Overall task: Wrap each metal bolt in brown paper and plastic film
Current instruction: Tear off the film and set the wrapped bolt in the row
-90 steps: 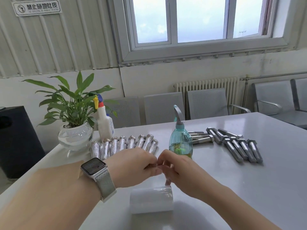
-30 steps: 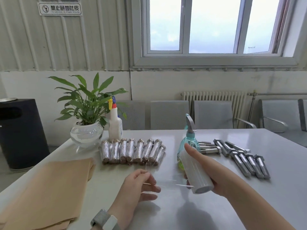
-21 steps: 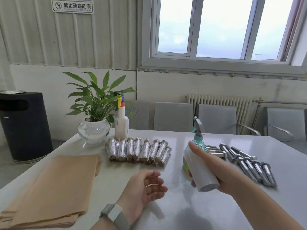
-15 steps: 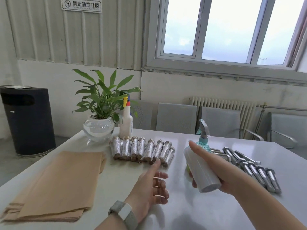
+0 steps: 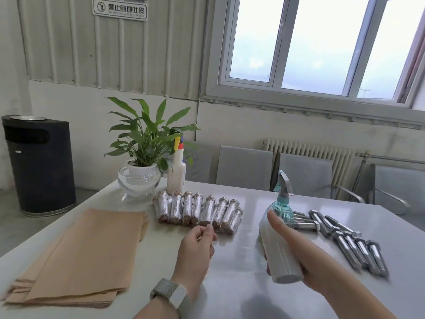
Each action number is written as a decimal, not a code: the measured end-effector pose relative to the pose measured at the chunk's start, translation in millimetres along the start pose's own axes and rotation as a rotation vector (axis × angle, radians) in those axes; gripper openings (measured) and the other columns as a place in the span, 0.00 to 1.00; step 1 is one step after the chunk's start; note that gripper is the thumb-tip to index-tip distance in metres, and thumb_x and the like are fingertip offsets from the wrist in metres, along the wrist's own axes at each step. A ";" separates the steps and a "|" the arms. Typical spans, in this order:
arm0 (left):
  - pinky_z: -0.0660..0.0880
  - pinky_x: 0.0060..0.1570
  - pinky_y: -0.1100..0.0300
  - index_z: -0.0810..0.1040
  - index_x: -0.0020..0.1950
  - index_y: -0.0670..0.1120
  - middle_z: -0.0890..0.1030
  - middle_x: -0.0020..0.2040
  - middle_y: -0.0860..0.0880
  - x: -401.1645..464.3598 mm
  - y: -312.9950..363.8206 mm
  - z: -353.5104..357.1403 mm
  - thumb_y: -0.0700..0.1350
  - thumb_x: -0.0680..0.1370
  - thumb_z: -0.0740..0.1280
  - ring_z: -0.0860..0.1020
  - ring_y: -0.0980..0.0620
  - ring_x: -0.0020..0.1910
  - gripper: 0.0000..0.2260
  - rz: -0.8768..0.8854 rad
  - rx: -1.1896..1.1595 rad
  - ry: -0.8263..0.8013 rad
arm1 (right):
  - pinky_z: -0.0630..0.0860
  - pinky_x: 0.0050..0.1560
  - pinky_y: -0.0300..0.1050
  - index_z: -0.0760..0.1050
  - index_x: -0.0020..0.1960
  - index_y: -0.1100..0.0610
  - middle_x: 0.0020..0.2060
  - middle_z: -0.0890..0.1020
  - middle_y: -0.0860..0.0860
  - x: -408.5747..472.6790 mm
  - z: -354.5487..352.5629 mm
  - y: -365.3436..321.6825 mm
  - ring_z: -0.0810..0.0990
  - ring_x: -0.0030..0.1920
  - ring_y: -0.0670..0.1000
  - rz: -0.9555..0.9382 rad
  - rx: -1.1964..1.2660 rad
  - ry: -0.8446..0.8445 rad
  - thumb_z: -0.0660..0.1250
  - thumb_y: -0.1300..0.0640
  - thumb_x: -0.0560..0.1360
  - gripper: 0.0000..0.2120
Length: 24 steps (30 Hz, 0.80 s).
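My right hand [image 5: 308, 256] grips a white roll of plastic film [image 5: 281, 259] a little above the table, thumb laid along its top. My left hand [image 5: 195, 249] is to its left, thumb and forefinger pinched together on the film's free end. A faint sheet of film stretches between them. Several wrapped bolts [image 5: 197, 210] lie in a row just beyond my left hand. Several bare metal bolts [image 5: 349, 240] lie at the right. A stack of brown paper [image 5: 87, 254] lies at the left.
A teal spray bottle [image 5: 284, 203] stands behind the roll. A white spray bottle [image 5: 176, 171] and a potted plant [image 5: 140, 178] stand at the back of the white table [image 5: 230, 286]. Beyond are grey chairs [image 5: 243, 166] and a black bin [image 5: 39, 166].
My left hand went from straight fingers half a second ago to a pinch, nearer the wrapped bolts. The roll stays in my right hand. The camera has tilted up and left.
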State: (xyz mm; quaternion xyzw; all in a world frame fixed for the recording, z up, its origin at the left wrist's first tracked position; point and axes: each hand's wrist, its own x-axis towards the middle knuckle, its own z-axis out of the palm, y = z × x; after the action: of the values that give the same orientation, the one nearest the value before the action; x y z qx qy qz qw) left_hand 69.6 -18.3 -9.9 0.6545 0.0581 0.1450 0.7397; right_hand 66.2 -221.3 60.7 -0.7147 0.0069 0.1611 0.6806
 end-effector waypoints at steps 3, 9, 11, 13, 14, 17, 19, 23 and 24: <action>0.55 0.19 0.66 0.75 0.38 0.43 0.64 0.23 0.50 3.4 -0.5 -6.0 0.49 0.82 0.61 0.58 0.55 0.19 0.15 0.093 0.080 0.024 | 0.78 0.39 0.47 0.76 0.62 0.57 0.48 0.82 0.58 -1.0 -9.3 12.7 0.82 0.42 0.55 0.007 0.021 -0.014 0.74 0.40 0.63 0.33; 0.59 0.22 0.66 0.78 0.36 0.50 0.67 0.23 0.51 8.6 -1.4 -14.0 0.50 0.81 0.62 0.63 0.56 0.21 0.15 0.154 0.156 -0.009 | 0.78 0.35 0.42 0.75 0.61 0.60 0.47 0.85 0.59 -0.8 -18.7 27.5 0.83 0.38 0.49 -0.047 0.000 -0.069 0.76 0.41 0.60 0.35; 0.58 0.22 0.65 0.78 0.36 0.51 0.66 0.23 0.51 10.2 -1.0 -15.5 0.50 0.81 0.62 0.62 0.56 0.21 0.15 0.154 0.143 -0.015 | 0.78 0.35 0.42 0.73 0.61 0.63 0.41 0.84 0.58 2.7 -20.0 32.5 0.82 0.37 0.50 -0.084 0.037 -0.067 0.76 0.39 0.60 0.39; 0.57 0.20 0.66 0.79 0.35 0.50 0.65 0.23 0.51 12.3 -0.4 -17.4 0.48 0.81 0.63 0.60 0.56 0.20 0.15 0.123 0.088 -0.016 | 0.78 0.38 0.44 0.72 0.63 0.63 0.41 0.82 0.58 5.9 -23.3 36.0 0.82 0.40 0.52 -0.061 0.125 -0.103 0.74 0.40 0.62 0.39; 0.56 0.19 0.66 0.79 0.35 0.50 0.64 0.22 0.51 13.8 0.1 -19.1 0.48 0.82 0.63 0.59 0.55 0.19 0.15 0.103 0.054 -0.014 | 0.79 0.40 0.47 0.73 0.64 0.62 0.43 0.81 0.59 6.5 -25.8 36.8 0.81 0.43 0.54 -0.030 0.177 -0.141 0.74 0.42 0.63 0.37; 0.54 0.20 0.69 0.79 0.36 0.48 0.63 0.22 0.50 18.3 3.2 -26.6 0.46 0.82 0.62 0.57 0.55 0.18 0.15 0.062 -0.014 -0.010 | 0.79 0.44 0.51 0.73 0.66 0.61 0.48 0.79 0.60 8.1 -35.8 38.2 0.80 0.45 0.57 0.014 0.268 -0.208 0.75 0.48 0.62 0.36; 0.54 0.20 0.69 0.79 0.37 0.46 0.63 0.23 0.50 19.8 5.4 -31.2 0.45 0.82 0.63 0.57 0.55 0.18 0.14 0.054 -0.029 -0.011 | 0.79 0.44 0.52 0.74 0.64 0.62 0.45 0.80 0.60 10.8 -40.7 39.7 0.80 0.44 0.58 -0.014 0.247 -0.198 0.79 0.50 0.59 0.37; 0.55 0.20 0.70 0.78 0.42 0.43 0.64 0.23 0.50 21.6 8.3 -35.7 0.44 0.81 0.63 0.57 0.56 0.18 0.10 0.058 0.010 0.007 | 0.80 0.42 0.52 0.72 0.60 0.63 0.41 0.82 0.59 14.6 -44.6 42.3 0.83 0.46 0.63 -0.076 0.230 -0.155 0.83 0.54 0.56 0.37; 0.54 0.20 0.70 0.78 0.42 0.42 0.64 0.23 0.50 21.6 9.1 -36.2 0.43 0.81 0.63 0.57 0.56 0.18 0.10 0.048 0.005 0.008 | 0.80 0.41 0.51 0.73 0.60 0.63 0.42 0.82 0.59 14.6 -44.6 42.5 0.83 0.45 0.63 -0.093 0.210 -0.150 0.83 0.54 0.57 0.36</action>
State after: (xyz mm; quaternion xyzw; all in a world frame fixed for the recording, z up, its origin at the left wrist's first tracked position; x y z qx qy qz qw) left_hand 78.9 23.4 -3.6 0.6568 0.0456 0.1650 0.7344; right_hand 80.2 -264.9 16.9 -0.6249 -0.0604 0.1807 0.7571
